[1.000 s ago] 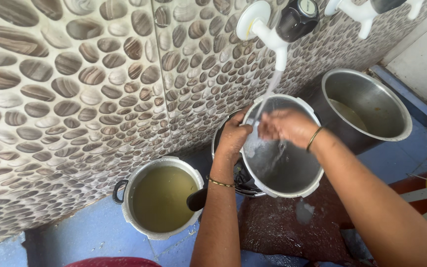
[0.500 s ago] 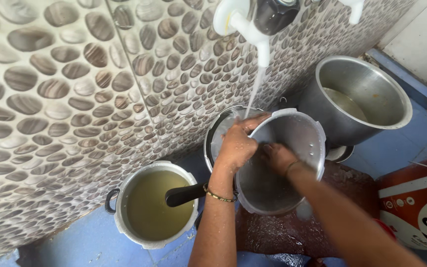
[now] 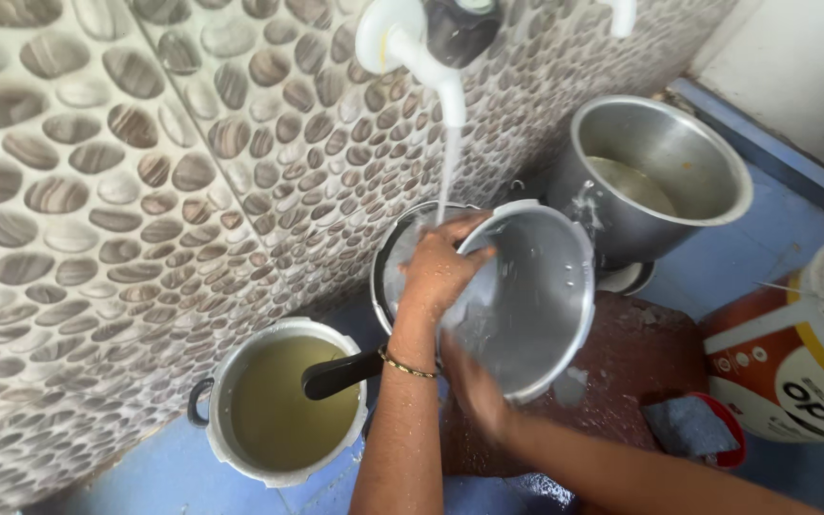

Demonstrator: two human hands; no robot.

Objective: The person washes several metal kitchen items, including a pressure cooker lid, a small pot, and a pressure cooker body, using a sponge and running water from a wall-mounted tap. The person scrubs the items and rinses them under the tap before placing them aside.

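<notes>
Rinsing: steel lid tilted under the water stream, held up between both hands
Left hand: fingers curled over the lid's upper-left rim, thumb side toward the wall, bangle on the wrist; clamped on the rim
Right hand: blurred, low at the lid's near edge, seems to press or rub the lid's lower face; exact finger pose cannot tell
Lid place: in front of the left hand, just above the dark wet floor patch, leaning over the pan behind the left hand
Tap: on the pebble wall above the left hand, running; stream lands by the left fingers
Handling guess: thin metal, stiff, light to moderate weight, not fragile; wet and likely soapy so slippery
Hold guess: rolled rim is the sure grip, opposite sides with both hands; flat inner face gives no purchase
Cooker: left of the left forearm, full of murky water, black handle pointing toward the wrist
Pot: right of and beyond the lid, some water inside
Bucket: right of the right forearm, apart from the hands
Scrub pad: grey, on the floor near the right forearm
</notes>
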